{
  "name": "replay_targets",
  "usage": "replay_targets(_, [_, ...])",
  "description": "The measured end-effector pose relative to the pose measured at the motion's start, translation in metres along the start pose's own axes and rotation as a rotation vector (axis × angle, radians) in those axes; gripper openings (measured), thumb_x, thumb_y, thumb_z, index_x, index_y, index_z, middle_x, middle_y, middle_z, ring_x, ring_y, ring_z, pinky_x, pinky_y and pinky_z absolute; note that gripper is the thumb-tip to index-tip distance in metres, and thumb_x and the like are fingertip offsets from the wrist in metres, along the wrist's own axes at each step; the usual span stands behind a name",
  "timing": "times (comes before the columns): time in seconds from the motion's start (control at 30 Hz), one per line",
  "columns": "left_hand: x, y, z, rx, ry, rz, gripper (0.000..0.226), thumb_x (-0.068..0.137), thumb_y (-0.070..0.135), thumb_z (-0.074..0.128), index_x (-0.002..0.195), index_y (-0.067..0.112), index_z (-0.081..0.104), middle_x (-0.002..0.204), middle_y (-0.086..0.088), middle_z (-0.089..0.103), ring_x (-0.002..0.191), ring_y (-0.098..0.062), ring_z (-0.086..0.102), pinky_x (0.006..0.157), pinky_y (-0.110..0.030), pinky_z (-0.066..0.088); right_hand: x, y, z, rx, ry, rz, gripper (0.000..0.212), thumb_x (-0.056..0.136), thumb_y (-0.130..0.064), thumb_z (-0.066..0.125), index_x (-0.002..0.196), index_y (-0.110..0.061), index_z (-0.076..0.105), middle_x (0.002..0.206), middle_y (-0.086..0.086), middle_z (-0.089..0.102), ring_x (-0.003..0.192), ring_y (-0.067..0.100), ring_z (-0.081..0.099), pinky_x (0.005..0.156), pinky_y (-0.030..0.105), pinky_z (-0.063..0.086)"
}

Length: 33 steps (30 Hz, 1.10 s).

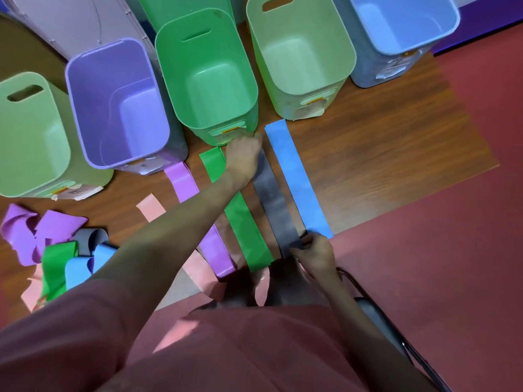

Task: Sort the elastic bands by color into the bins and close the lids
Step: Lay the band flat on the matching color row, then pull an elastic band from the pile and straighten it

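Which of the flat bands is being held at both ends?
The grey band, between the green band and the blue band. The left hand holds its far end, the right hand its near end.

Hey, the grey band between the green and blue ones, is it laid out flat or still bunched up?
Laid out flat. The grey band runs straight between the left hand at its far end and the right hand pinching its near end.
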State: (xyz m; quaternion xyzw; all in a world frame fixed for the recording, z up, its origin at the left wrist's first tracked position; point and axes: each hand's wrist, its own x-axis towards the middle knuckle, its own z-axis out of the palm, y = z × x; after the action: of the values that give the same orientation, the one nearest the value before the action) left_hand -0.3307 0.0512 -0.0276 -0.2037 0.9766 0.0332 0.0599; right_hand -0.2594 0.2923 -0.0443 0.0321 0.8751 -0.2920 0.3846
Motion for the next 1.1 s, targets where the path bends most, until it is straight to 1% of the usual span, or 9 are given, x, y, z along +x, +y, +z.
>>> replay_targets(0.07, [0.0, 0.001, -0.001, 0.019, 0.017, -0.005, 0.028, 0.073, -0.012, 0.054, 0.096, 0.0, 0.063, 0.081, -0.02, 0.065, 0.077, -0.038, 0.062, 0.053, -0.038, 0.045, -0.001, -0.001, -0.001, -0.001, 0.001, 0.003, 0.019, 0.07, -0.018, 0.074, 0.084, -0.009, 0.063, 0.084, 0.01, 0.069, 0.085, 0.029, 0.063, 0.069, 0.029, 0.046])
replay_targets(0.13, [-0.001, 0.001, -0.001, 0.069, 0.024, 0.031, 0.028, 0.054, -0.007, 0.072, 0.077, 0.007, 0.069, 0.061, -0.011, 0.063, 0.056, -0.031, 0.061, 0.04, -0.025, 0.041, -0.002, -0.002, 0.0, -0.002, 0.001, 0.001, 0.021, 0.07, -0.019, 0.074, 0.084, -0.009, 0.063, 0.084, 0.009, 0.069, 0.084, 0.028, 0.063, 0.069, 0.03, 0.047])
replay_targets(0.2, [-0.001, -0.003, 0.001, 0.086, -0.012, 0.044, 0.032, 0.043, 0.001, 0.08, 0.069, 0.015, 0.069, 0.054, -0.003, 0.06, 0.049, -0.024, 0.059, 0.037, -0.02, 0.036, -0.002, -0.001, 0.001, -0.006, -0.006, 0.002, 0.022, 0.069, -0.021, 0.074, 0.085, -0.009, 0.064, 0.085, 0.008, 0.069, 0.084, 0.028, 0.064, 0.069, 0.031, 0.048])
replay_targets(0.33, [-0.007, -0.008, 0.005, 0.078, 0.064, 0.086, 0.029, 0.049, 0.002, 0.078, 0.072, 0.015, 0.068, 0.062, -0.002, 0.063, 0.052, -0.023, 0.06, 0.041, -0.023, 0.039, -0.003, -0.003, 0.003, -0.022, 0.006, 0.006, 0.026, 0.069, -0.021, 0.073, 0.089, -0.008, 0.063, 0.089, 0.009, 0.068, 0.087, 0.029, 0.063, 0.071, 0.032, 0.048])
replay_targets(0.5, [-0.018, -0.017, 0.014, 0.007, 0.201, 0.093, 0.019, 0.066, 0.001, 0.071, 0.083, 0.008, 0.067, 0.081, -0.008, 0.069, 0.069, -0.028, 0.064, 0.053, -0.03, 0.048, -0.007, -0.006, 0.006, 0.011, 0.015, 0.039, 0.028, 0.069, -0.02, 0.071, 0.093, -0.01, 0.059, 0.087, 0.007, 0.069, 0.085, 0.026, 0.065, 0.074, 0.033, 0.051])
replay_targets(0.67, [-0.056, -0.022, 0.012, -0.157, 0.204, 0.084, 0.013, 0.075, 0.008, 0.055, 0.084, 0.006, 0.065, 0.078, -0.012, 0.065, 0.068, -0.034, 0.06, 0.051, -0.034, 0.044, -0.008, -0.005, 0.009, 0.018, 0.002, 0.076, 0.03, 0.066, -0.022, 0.066, 0.091, -0.01, 0.057, 0.083, 0.011, 0.07, 0.08, 0.031, 0.068, 0.074, 0.038, 0.055])
replay_targets(0.9, [-0.122, -0.047, 0.003, -0.348, 0.148, -0.074, 0.033, 0.083, 0.006, 0.053, 0.114, 0.005, 0.064, 0.109, -0.012, 0.067, 0.102, -0.033, 0.06, 0.076, -0.038, 0.05, -0.028, -0.017, 0.009, 0.015, 0.012, 0.059, 0.038, 0.061, -0.032, 0.057, 0.092, -0.011, 0.049, 0.092, 0.013, 0.068, 0.082, 0.035, 0.068, 0.077, 0.046, 0.055])
replay_targets(1.03, [-0.154, -0.07, -0.002, -0.399, 0.177, -0.175, 0.033, 0.084, 0.007, 0.053, 0.115, 0.007, 0.064, 0.109, -0.012, 0.066, 0.102, -0.033, 0.058, 0.078, -0.038, 0.049, -0.042, -0.024, 0.009, -0.082, -0.002, 0.037, 0.036, 0.066, -0.033, 0.059, 0.093, -0.011, 0.048, 0.092, 0.012, 0.065, 0.083, 0.034, 0.067, 0.076, 0.043, 0.054])
replay_targets(1.1, [-0.169, -0.083, -0.002, -0.425, 0.192, -0.207, 0.03, 0.082, 0.006, 0.055, 0.111, 0.006, 0.065, 0.106, -0.014, 0.066, 0.098, -0.035, 0.059, 0.075, -0.038, 0.049, -0.053, -0.029, 0.01, -0.181, 0.015, 0.02, 0.043, 0.07, -0.033, 0.06, 0.103, -0.007, 0.05, 0.099, 0.014, 0.063, 0.093, 0.034, 0.063, 0.077, 0.04, 0.051])
